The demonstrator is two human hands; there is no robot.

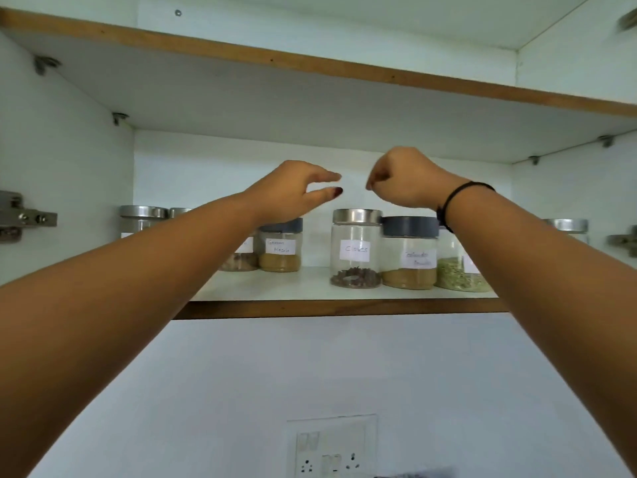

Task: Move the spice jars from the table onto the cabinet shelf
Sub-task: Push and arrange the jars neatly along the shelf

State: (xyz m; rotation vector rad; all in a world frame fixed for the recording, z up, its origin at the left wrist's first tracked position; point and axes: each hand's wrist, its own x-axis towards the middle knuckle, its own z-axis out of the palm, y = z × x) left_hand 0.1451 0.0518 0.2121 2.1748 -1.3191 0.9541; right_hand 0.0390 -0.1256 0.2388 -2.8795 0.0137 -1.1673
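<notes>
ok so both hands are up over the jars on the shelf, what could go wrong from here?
1. The forearm behind the right hand crosses in front of the green-seed jar; dropping the arm could knock it.
2. The cloves jar stands close to the front edge of the shelf, below both hands; a nudge might tip it off.
3. The forearm behind the left hand hides jars, so a bump there could go unseen.

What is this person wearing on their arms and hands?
The left arm and right arm have no sleeves in view. A thin black band circles the wrist behind the right hand. The left hand has dark red polish on its thumbnail. No watch or gloves show.
</notes>
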